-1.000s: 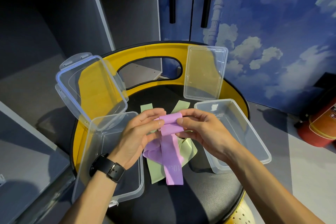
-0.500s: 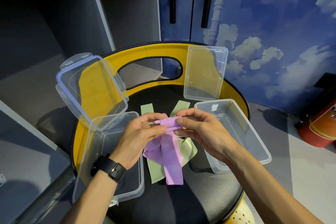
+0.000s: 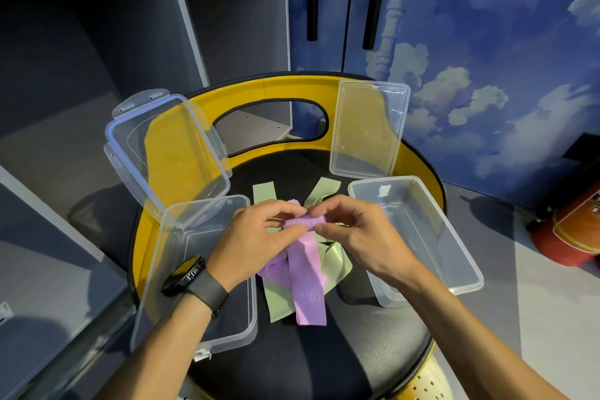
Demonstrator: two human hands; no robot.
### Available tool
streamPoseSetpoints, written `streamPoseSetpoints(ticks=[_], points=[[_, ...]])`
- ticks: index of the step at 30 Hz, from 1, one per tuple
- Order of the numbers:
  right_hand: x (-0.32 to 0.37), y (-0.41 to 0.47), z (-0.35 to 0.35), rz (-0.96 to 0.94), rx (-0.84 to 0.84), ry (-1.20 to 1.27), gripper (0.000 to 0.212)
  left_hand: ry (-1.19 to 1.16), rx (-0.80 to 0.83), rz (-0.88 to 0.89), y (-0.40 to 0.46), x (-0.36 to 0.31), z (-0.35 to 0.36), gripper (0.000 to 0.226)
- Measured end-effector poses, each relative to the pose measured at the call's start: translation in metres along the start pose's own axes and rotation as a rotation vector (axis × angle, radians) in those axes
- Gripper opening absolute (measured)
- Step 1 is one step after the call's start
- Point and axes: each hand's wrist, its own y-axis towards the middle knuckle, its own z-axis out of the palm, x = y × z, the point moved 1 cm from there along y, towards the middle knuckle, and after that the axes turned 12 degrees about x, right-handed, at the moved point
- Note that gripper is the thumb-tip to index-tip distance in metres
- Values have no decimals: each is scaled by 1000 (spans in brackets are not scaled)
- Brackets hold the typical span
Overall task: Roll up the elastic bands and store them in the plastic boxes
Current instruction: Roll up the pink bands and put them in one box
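**Starting the roll on the purple band**

Both hands work over the black padded seat point(image 3: 324, 364) of a yellow-backed chair point(image 3: 259, 88). The left hand point(image 3: 256, 237) and the right hand point(image 3: 360, 234) each pinch the top end of the purple elastic band point(image 3: 308, 273) between thumb and curled fingertips, with the other fingers loosely bent. The first fold appears small and flat, so the roll is judged to be at its start. For a tidy result, the edges should stay aligned and the tension should be equal on both sides, since thin stretchy sheet tends to skew or spring open.

The purple band is a flat, matte ribbon printed "10 LB" near its free end, and it trails down across the seat. It lies over a pale green band point(image 3: 337, 266), which is crumpled beneath it. Two clear, rigid, rectangular plastic boxes flank the bands: the left box point(image 3: 156, 286) and the right box point(image 3: 454, 256), both with no band inside. Their lids, the clip lid point(image 3: 162, 153) and the plain lid point(image 3: 370, 130), lean against the chair back.
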Motion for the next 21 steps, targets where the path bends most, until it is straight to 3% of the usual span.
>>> streamPoseSetpoints(ticks=[9,16,21], points=[[-5,0,3,-35,15,22,43,230,6,52,-1,-5,-3,20],[-12,1,6,2,13,-42,29,276,30,37,-5,-5,-3,21],[-14,2,4,48,48,-93,31,300,33,8,-11,3,-12,17]])
